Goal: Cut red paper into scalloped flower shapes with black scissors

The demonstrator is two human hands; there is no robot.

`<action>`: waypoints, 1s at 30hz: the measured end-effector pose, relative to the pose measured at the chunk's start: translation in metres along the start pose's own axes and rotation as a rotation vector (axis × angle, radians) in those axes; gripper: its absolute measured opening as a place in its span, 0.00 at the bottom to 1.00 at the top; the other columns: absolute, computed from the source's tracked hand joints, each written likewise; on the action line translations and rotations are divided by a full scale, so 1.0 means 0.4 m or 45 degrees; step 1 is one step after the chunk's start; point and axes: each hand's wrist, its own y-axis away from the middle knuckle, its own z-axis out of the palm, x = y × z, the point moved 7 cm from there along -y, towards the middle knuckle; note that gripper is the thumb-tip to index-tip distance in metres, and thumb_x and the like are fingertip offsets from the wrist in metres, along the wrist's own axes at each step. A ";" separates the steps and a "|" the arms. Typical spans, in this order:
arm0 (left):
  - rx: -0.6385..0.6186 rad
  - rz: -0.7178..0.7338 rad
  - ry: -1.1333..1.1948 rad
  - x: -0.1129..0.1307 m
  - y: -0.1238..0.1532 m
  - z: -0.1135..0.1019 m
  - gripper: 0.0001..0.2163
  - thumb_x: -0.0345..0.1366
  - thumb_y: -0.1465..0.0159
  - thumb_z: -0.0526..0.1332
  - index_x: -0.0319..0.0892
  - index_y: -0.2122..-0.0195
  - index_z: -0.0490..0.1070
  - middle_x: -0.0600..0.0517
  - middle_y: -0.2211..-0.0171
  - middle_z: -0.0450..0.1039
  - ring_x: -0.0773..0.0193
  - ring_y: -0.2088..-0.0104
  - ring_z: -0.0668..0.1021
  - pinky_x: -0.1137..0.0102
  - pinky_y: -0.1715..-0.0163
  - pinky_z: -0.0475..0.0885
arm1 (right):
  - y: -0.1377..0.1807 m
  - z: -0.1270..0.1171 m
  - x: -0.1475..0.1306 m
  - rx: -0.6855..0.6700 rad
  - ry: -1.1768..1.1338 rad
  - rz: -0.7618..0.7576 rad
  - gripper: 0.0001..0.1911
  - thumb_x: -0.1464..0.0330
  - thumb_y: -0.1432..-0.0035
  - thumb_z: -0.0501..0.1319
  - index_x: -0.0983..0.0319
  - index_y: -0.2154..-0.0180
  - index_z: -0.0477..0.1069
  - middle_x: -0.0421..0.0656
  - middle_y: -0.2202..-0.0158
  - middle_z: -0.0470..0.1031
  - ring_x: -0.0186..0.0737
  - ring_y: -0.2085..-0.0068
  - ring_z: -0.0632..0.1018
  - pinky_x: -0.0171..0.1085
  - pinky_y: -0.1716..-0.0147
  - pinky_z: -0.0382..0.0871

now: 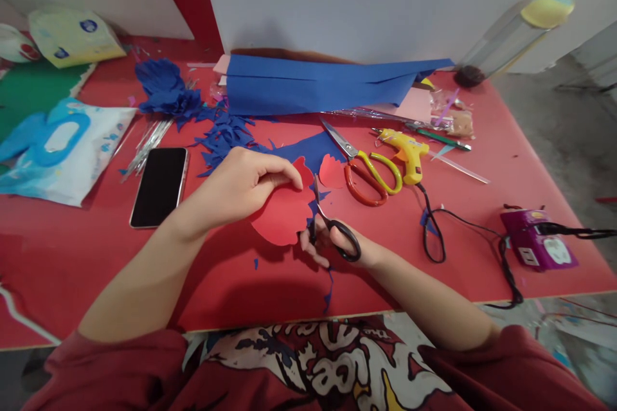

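My left hand (pixel 243 184) pinches the top edge of a red paper piece (pixel 282 215) with a scalloped outline, held just above the red table (pixel 96 256). My right hand (pixel 332 245) has its fingers through the black handles of a small pair of scissors (pixel 332 221). The blades point up and meet the right edge of the red paper. A small cut red petal (pixel 331 172) lies on a blue paper scrap (pixel 308 148) just behind the scissors.
Red-and-yellow-handled scissors (pixel 369 170), a yellow glue gun (pixel 407 152) with a black cord and a purple power strip (pixel 537 247) lie to the right. A phone (pixel 159 186) and a wipes pack (pixel 53 150) are left. Folded blue paper (pixel 318 84) and blue scraps (pixel 222 134) sit behind.
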 end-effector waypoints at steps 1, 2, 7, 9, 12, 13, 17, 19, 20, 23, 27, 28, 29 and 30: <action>0.053 -0.035 0.008 -0.005 0.001 -0.006 0.12 0.29 0.39 0.53 0.44 0.69 0.77 0.56 0.68 0.80 0.68 0.67 0.79 0.77 0.63 0.70 | -0.002 -0.002 0.000 0.019 -0.003 -0.020 0.31 0.44 0.47 0.54 0.67 0.66 0.67 0.38 0.76 0.64 0.26 0.81 0.66 0.30 0.82 0.59; 0.108 -0.068 0.019 -0.011 0.001 -0.012 0.12 0.31 0.39 0.53 0.43 0.69 0.77 0.56 0.67 0.80 0.67 0.66 0.79 0.77 0.63 0.71 | -0.003 -0.006 0.000 0.048 -0.013 -0.045 0.30 0.44 0.46 0.54 0.67 0.66 0.68 0.38 0.75 0.65 0.27 0.81 0.66 0.30 0.82 0.60; 0.214 -0.101 0.077 -0.023 0.000 -0.009 0.11 0.32 0.38 0.55 0.43 0.69 0.77 0.54 0.67 0.80 0.67 0.66 0.79 0.76 0.63 0.71 | -0.008 -0.050 -0.016 0.357 -0.161 -0.222 0.23 0.50 0.50 0.62 0.66 0.70 0.68 0.38 0.76 0.68 0.29 0.82 0.70 0.30 0.82 0.63; 0.211 -0.059 0.094 -0.018 -0.003 0.003 0.10 0.31 0.39 0.55 0.43 0.69 0.78 0.54 0.68 0.80 0.66 0.67 0.80 0.75 0.63 0.72 | -0.005 -0.073 -0.022 0.522 -0.209 -0.265 0.20 0.53 0.53 0.65 0.65 0.71 0.68 0.39 0.77 0.70 0.30 0.81 0.72 0.30 0.82 0.65; 0.170 0.005 0.095 -0.007 -0.008 0.031 0.11 0.29 0.40 0.55 0.42 0.70 0.78 0.54 0.68 0.81 0.66 0.68 0.80 0.75 0.63 0.72 | 0.000 -0.095 -0.024 0.693 -0.250 -0.250 0.19 0.56 0.58 0.68 0.63 0.72 0.68 0.39 0.78 0.72 0.33 0.79 0.74 0.31 0.81 0.67; 0.148 0.023 0.093 -0.004 -0.010 0.043 0.12 0.28 0.40 0.55 0.42 0.70 0.78 0.54 0.68 0.81 0.66 0.68 0.80 0.75 0.63 0.72 | 0.000 -0.097 -0.023 0.718 -0.262 -0.234 0.18 0.57 0.59 0.69 0.63 0.71 0.68 0.38 0.79 0.72 0.33 0.79 0.74 0.31 0.81 0.67; 0.102 0.071 0.102 0.005 -0.011 0.085 0.12 0.28 0.39 0.54 0.42 0.69 0.78 0.53 0.68 0.81 0.65 0.67 0.80 0.74 0.63 0.73 | 0.008 -0.102 -0.019 0.819 -0.208 -0.216 0.16 0.60 0.59 0.69 0.63 0.72 0.69 0.38 0.79 0.72 0.34 0.78 0.73 0.33 0.78 0.70; 0.123 0.062 0.119 0.006 -0.011 0.098 0.11 0.29 0.39 0.55 0.42 0.68 0.78 0.52 0.68 0.81 0.64 0.67 0.81 0.73 0.62 0.73 | 0.018 -0.109 -0.018 0.925 -0.133 -0.205 0.14 0.62 0.59 0.69 0.63 0.73 0.69 0.38 0.79 0.72 0.34 0.78 0.73 0.34 0.77 0.69; 0.138 0.048 0.131 0.005 -0.011 0.102 0.11 0.29 0.39 0.55 0.42 0.68 0.78 0.52 0.67 0.81 0.63 0.66 0.81 0.72 0.62 0.73 | 0.023 -0.113 -0.018 0.979 -0.102 -0.203 0.13 0.63 0.59 0.69 0.63 0.73 0.69 0.38 0.79 0.72 0.34 0.78 0.73 0.34 0.76 0.69; 0.171 -0.015 0.161 0.002 -0.009 0.112 0.10 0.29 0.39 0.55 0.41 0.68 0.77 0.50 0.67 0.81 0.62 0.65 0.80 0.71 0.61 0.73 | 0.035 -0.120 -0.029 1.083 -0.032 -0.225 0.11 0.66 0.58 0.68 0.64 0.74 0.69 0.37 0.79 0.71 0.33 0.77 0.72 0.34 0.75 0.68; 0.172 -0.081 0.170 0.000 -0.008 0.116 0.09 0.29 0.39 0.54 0.40 0.65 0.75 0.49 0.62 0.79 0.60 0.60 0.79 0.68 0.56 0.71 | 0.045 -0.131 -0.046 1.153 0.114 -0.230 0.12 0.67 0.57 0.67 0.64 0.79 0.65 0.35 0.84 0.65 0.30 0.81 0.66 0.32 0.80 0.62; 0.171 -0.113 0.175 -0.003 -0.008 0.115 0.10 0.29 0.39 0.54 0.40 0.60 0.73 0.48 0.61 0.78 0.60 0.59 0.78 0.66 0.54 0.70 | 0.046 -0.132 -0.048 1.151 0.151 -0.226 0.12 0.66 0.57 0.67 0.64 0.80 0.64 0.35 0.85 0.64 0.30 0.82 0.66 0.31 0.81 0.61; 0.168 -0.159 0.187 -0.008 -0.007 0.113 0.12 0.30 0.39 0.55 0.40 0.54 0.70 0.47 0.61 0.78 0.59 0.59 0.78 0.65 0.54 0.69 | 0.047 -0.133 -0.051 1.142 0.182 -0.224 0.13 0.66 0.56 0.66 0.63 0.81 0.64 0.35 0.85 0.64 0.29 0.82 0.65 0.31 0.81 0.60; 0.157 -0.216 0.205 -0.016 -0.006 0.112 0.17 0.31 0.40 0.56 0.39 0.48 0.65 0.47 0.62 0.77 0.59 0.60 0.78 0.64 0.55 0.69 | 0.047 -0.133 -0.053 1.127 0.208 -0.224 0.13 0.66 0.56 0.66 0.63 0.81 0.63 0.35 0.85 0.63 0.29 0.82 0.65 0.31 0.81 0.59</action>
